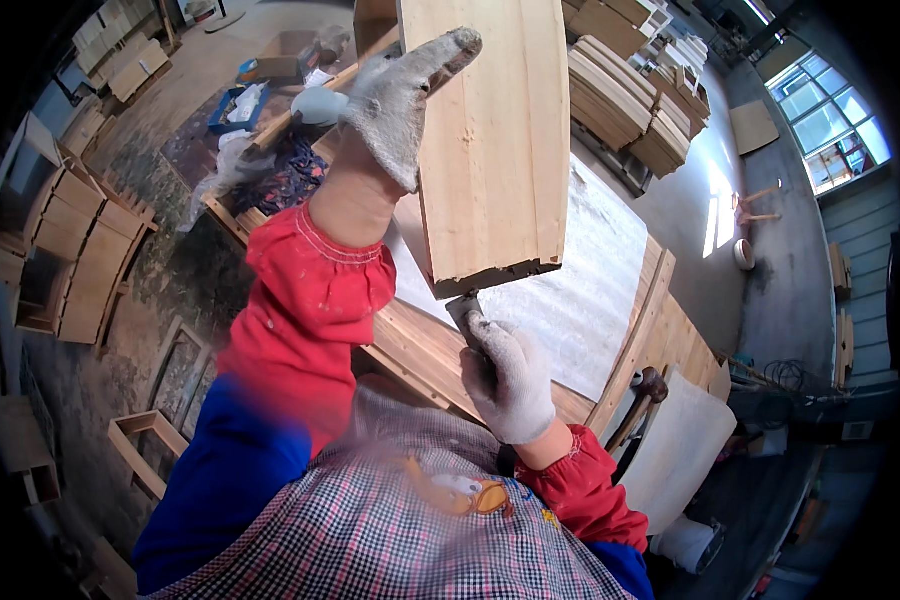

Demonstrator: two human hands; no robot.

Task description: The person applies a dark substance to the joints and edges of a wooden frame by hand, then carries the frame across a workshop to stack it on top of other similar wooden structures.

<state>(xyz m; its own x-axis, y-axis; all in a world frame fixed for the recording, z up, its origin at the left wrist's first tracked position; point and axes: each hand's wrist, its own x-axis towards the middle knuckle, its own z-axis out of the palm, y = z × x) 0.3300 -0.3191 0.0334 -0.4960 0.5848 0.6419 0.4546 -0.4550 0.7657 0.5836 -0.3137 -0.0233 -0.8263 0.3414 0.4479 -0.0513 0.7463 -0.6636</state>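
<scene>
Holding wooden panel (490, 140) upright, lengthwise away.

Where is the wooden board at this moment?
In the head view the wooden board is upper centre, held up above the workbench. The gloved left hand grips its left edge and the gloved right hand is at its lower end.

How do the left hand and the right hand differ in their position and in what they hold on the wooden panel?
The left hand is raised high and grips the wooden panel along its left side; the right hand sits low, under the panel's bottom end. The left hand wraps the wood itself, while the right hand presses a small tool, hard to identify, against the lower edge. Both wear pale work gloves and red sleeves.
</scene>
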